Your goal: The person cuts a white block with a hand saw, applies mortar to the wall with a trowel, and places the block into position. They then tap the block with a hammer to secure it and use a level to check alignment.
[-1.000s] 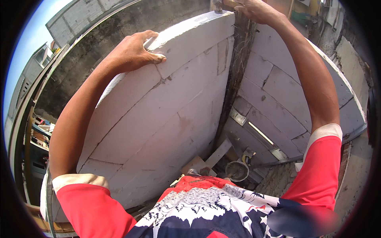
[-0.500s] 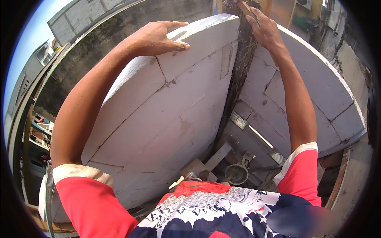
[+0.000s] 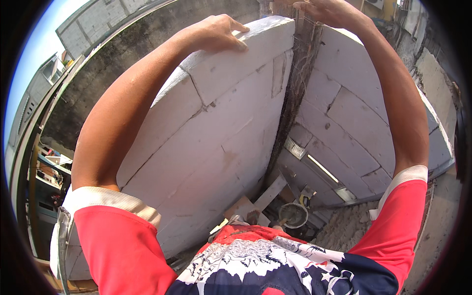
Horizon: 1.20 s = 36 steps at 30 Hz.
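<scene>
My left hand [image 3: 223,33] rests on the top edge of a wall of pale lightweight blocks [image 3: 211,128], thumb and forefinger apart. It holds nothing that I can see. At the upper edge, my right hand [image 3: 334,12] is at the top of a dark, rough corner column [image 3: 300,66]. The frame cuts off most of that hand, and what lies under its fingers is hidden. A second block wall [image 3: 344,118] meets the column on the right, with my right forearm passing in front of it.
Deep in the corner stands a round bucket [image 3: 293,215] with grey stuff in it, beside boards [image 3: 270,192]. A long straight tool [image 3: 322,167] leans against the right wall. A stained concrete wall [image 3: 98,78] runs behind the left wall.
My right hand has moved up toward the frame's edge; the wooden piece it held before is no longer distinguishable. My left hand has slid right along the wall top toward the column.
</scene>
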Motion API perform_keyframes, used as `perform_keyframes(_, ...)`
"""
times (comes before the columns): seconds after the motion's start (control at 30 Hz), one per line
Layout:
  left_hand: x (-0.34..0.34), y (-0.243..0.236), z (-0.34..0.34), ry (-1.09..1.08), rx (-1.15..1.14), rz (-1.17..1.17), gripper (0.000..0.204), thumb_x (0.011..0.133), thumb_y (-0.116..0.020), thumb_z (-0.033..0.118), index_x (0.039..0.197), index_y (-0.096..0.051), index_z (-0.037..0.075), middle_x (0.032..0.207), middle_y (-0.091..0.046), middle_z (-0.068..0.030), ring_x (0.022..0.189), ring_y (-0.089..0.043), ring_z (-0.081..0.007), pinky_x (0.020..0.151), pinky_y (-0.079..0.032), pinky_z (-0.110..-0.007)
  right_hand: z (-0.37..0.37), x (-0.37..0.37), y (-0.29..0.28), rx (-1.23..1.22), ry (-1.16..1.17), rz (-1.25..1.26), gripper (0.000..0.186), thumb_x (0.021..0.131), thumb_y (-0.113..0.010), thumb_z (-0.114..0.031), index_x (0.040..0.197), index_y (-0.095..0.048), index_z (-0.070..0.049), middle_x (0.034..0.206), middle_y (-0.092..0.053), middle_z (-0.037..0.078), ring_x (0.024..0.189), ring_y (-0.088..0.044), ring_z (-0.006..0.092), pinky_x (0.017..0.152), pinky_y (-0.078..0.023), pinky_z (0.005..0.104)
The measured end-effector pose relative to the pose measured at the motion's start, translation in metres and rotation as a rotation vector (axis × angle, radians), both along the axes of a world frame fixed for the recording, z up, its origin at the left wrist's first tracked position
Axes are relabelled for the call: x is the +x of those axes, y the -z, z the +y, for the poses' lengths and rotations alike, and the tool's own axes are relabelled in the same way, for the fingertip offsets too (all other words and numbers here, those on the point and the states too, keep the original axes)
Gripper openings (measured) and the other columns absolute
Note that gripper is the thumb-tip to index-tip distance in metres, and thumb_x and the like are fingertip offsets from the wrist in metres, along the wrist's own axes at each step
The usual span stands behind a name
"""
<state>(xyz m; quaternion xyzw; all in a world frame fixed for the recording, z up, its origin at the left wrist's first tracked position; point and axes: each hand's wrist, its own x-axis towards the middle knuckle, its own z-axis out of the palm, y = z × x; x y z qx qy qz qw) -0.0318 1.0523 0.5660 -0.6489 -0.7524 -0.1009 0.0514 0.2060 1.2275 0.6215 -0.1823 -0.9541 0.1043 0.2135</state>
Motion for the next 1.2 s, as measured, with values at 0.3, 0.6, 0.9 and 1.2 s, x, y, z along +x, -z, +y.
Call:
perform_keyframes(0.3,0.005,-0.007,-0.024,-0.017,-0.059,0.099,0.085,0.082,-0.077,0.061,0.154,-0.054,0.021,0.144,-0.062,-0.0213,0.129,-0.063,-0.0399,0.109,-0.051,-0.054,-0.036,0.009,0.032,-0.564,0.009,0.340,0.049,0.106,-0.055,-0.022,0.152,-0.051,-0.009,0.142,-0.064,0.016,0.130,-0.061,0.0308,0.111,-0.047,0.0416)
perform_keyframes(0.6,-0.019,0.001,-0.138,-0.113,-0.123,-0.044,0.096,0.076,-0.074,0.078,0.153,-0.055,0.024,0.150,-0.058,-0.0164,0.141,-0.051,-0.0458,0.112,-0.039,-0.072,-0.075,0.044,0.052,0.144,0.075,0.450,0.044,0.106,-0.054,-0.022,0.144,-0.057,0.001,0.143,-0.062,0.022,0.134,-0.057,0.0355,0.113,-0.044,0.0457)
perform_keyframes(0.9,0.007,-0.007,-0.114,-0.164,-0.031,0.019,0.078,0.081,-0.084,0.057,0.142,-0.065,0.012,0.139,-0.067,-0.0154,0.127,-0.065,-0.0370,0.114,-0.047,-0.053,-0.007,0.015,0.047,-0.240,-0.065,0.409,0.043,0.108,-0.050,-0.028,0.138,-0.060,0.002,0.141,-0.063,0.021,0.127,-0.061,0.0291,0.110,-0.047,0.0443)
perform_keyframes(1.2,0.023,-0.004,-0.114,-0.212,0.011,-0.062,0.072,0.079,-0.089,0.045,0.139,-0.067,0.012,0.133,-0.070,-0.0184,0.126,-0.066,-0.0350,0.111,-0.049,-0.051,0.018,0.014,0.046,-0.259,-0.077,0.112,0.041,0.108,-0.051,-0.029,0.137,-0.062,0.000,0.140,-0.064,0.019,0.124,-0.063,0.0270,0.108,-0.049,0.0432)
